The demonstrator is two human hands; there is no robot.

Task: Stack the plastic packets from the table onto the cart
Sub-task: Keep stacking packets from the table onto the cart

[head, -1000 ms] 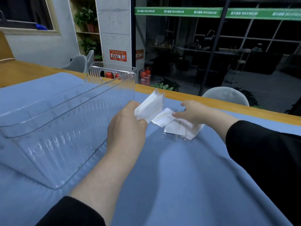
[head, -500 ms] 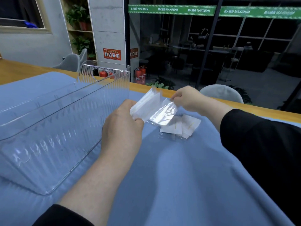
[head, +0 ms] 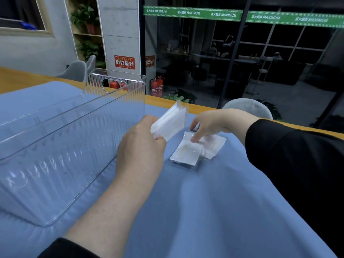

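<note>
Nearest the camera, two black sleeves [head: 297, 164] frame a smooth blue cloth [head: 195, 211] that drapes in soft folds over the desk [head: 22, 79], whose bare wooden edge shows as a warm tan band further back.

The left hand [head: 141, 144] is curled, thumb and fingers closed round a held bundle of packets [head: 170, 121]: thin, flat, glossy plastic sleeves with white inserts, fanned slightly and tilted up toward the far edge of the desk. Left of that hand, resting on the cloth, is a clear bin [head: 55, 146], a rigid transparent plastic tub with ribbed walls, rounded corners and an oval handle slot in its far end wall. The hand is just beside the bin's right wall, outside it.

The right hand [head: 208, 123] is loosely spread, palm down, fingers half extended; its fingertips [head: 193, 139] press on the top of the loose packets [head: 195, 148], a small overlapping heap of flat rectangular white sleeves with faint yellow lines, lying on the cloth just right of the held bundle. It is not wrapped round any of them.

Beyond the desk are rounded grey chairs [head: 247, 107], red fire extinguishers [head: 157, 86] at the base of a concrete pillar [head: 119, 34] with a red sign, potted plants [head: 87, 17] on shelves, and dark glass with a green banner [head: 193, 13].
</note>
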